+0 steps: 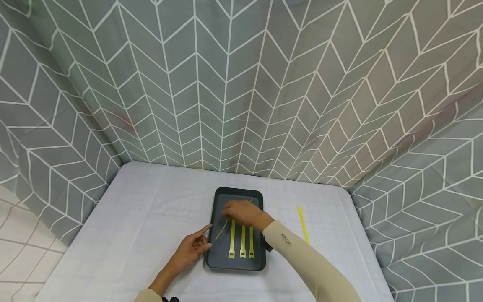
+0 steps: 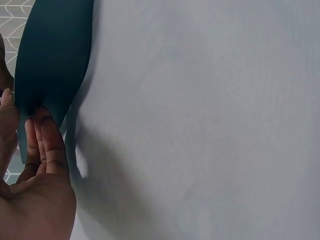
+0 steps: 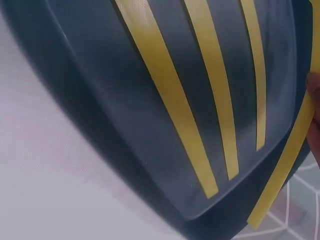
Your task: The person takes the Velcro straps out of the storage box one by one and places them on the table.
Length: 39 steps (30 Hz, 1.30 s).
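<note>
A dark rectangular tray (image 1: 219, 258) lies on the table, with three yellow slotted cable straps (image 1: 242, 243) side by side lengthwise in it. My right hand (image 1: 243, 213) is over the tray and pinches another yellow strap (image 3: 280, 185), which slants down to the left in the head view. At the tray's left edge, my left hand (image 1: 190, 251) holds the rim; in the left wrist view its fingers (image 2: 50, 142) rest against the outer wall. The right hand and sleeve hide the upper parts of the straps in the head view.
One more yellow strap (image 1: 303, 224) lies on the white tablecloth (image 1: 151, 201) right of the tray, partly behind my right sleeve (image 1: 302, 256). Grey curtains with white lines (image 1: 234, 105) hang behind the table and at both sides.
</note>
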Tool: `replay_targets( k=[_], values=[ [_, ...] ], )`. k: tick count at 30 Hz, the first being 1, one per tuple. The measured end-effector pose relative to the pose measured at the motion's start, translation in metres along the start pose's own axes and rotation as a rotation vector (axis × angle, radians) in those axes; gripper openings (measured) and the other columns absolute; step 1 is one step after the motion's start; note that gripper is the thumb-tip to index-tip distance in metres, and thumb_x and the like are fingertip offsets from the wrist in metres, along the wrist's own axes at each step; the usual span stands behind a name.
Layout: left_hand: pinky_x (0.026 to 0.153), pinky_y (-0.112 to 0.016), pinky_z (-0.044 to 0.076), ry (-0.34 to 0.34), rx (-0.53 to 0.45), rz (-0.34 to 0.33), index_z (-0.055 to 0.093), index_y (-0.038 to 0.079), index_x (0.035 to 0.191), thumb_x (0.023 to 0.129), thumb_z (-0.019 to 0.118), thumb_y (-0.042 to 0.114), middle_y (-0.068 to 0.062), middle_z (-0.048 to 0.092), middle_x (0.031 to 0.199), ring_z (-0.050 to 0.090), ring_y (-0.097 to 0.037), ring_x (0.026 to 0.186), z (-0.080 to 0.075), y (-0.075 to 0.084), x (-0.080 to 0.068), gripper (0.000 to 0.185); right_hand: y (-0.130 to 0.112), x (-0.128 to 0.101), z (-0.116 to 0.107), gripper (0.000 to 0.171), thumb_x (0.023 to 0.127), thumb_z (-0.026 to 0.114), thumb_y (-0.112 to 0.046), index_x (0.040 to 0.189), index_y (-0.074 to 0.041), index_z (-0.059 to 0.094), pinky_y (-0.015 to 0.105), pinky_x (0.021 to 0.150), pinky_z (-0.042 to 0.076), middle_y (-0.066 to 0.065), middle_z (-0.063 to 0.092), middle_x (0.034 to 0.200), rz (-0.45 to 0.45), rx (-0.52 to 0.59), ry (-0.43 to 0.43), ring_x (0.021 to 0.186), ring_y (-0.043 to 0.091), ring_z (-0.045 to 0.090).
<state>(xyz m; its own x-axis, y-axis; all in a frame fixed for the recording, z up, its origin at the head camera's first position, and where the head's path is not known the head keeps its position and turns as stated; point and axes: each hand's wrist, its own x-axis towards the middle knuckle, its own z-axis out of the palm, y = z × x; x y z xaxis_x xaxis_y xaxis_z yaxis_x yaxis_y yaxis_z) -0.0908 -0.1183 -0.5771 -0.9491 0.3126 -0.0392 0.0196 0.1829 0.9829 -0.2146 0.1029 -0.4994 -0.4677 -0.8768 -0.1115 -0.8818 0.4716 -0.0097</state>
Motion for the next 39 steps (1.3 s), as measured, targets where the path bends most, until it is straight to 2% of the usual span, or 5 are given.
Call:
replay_targets(
  k=[15, 22, 27, 33, 39],
  values=[
    [0.061, -0.019, 0.045, 0.003, 0.035, 0.011, 0.040, -0.005, 0.150, 0.095, 0.067, 0.006, -0.009, 0.056, 0.087, 0.047, -0.001, 0.065, -0.005, 0.001, -0.005, 0.062, 0.019, -0.018, -0.003, 0.012, 0.097, 0.066, -0.010, 0.105, -0.019, 0.068, 0.027, 0.078, 0.052, -0.006, 0.063, 0.105, 0.113, 0.142, 0.117, 0.098, 0.011, 0.058],
    [0.060, -0.019, 0.043, 0.016, 0.045, -0.033, 0.041, -0.002, 0.151, 0.095, 0.067, 0.004, -0.009, 0.056, 0.088, 0.046, -0.002, 0.065, -0.003, 0.004, -0.002, 0.062, 0.029, -0.024, -0.008, 0.009, 0.095, 0.067, -0.007, 0.103, -0.009, 0.069, 0.028, 0.079, 0.053, 0.001, 0.065, 0.100, 0.159, 0.350, 0.286, 0.090, 0.013, 0.062],
    [0.060, -0.020, 0.043, 0.014, 0.046, -0.045, 0.041, -0.001, 0.151, 0.095, 0.067, 0.006, -0.009, 0.056, 0.089, 0.047, -0.003, 0.066, -0.001, 0.007, 0.000, 0.062, 0.038, -0.030, -0.009, 0.005, 0.092, 0.071, -0.005, 0.096, -0.007, 0.069, 0.027, 0.073, 0.054, 0.004, 0.069, 0.094, 0.242, 0.554, 0.441, 0.082, 0.014, 0.066],
    [0.060, -0.019, 0.043, 0.007, 0.053, -0.047, 0.040, -0.002, 0.151, 0.095, 0.067, 0.007, -0.009, 0.056, 0.089, 0.046, -0.003, 0.066, -0.001, 0.008, 0.000, 0.063, 0.048, -0.044, -0.003, 0.008, 0.094, 0.069, -0.015, 0.095, -0.007, 0.069, 0.025, 0.071, 0.054, 0.000, 0.070, 0.091, 0.383, 0.660, 0.477, 0.079, 0.011, 0.067],
    [0.059, -0.019, 0.042, 0.002, 0.059, -0.042, 0.040, -0.002, 0.151, 0.095, 0.067, 0.005, -0.009, 0.056, 0.089, 0.045, -0.002, 0.065, 0.000, 0.007, 0.002, 0.062, 0.056, -0.062, 0.007, 0.003, 0.093, 0.072, -0.011, 0.095, -0.011, 0.069, 0.029, 0.076, 0.057, 0.001, 0.070, 0.089, 0.507, 0.713, 0.517, 0.083, 0.014, 0.068]
  ],
)
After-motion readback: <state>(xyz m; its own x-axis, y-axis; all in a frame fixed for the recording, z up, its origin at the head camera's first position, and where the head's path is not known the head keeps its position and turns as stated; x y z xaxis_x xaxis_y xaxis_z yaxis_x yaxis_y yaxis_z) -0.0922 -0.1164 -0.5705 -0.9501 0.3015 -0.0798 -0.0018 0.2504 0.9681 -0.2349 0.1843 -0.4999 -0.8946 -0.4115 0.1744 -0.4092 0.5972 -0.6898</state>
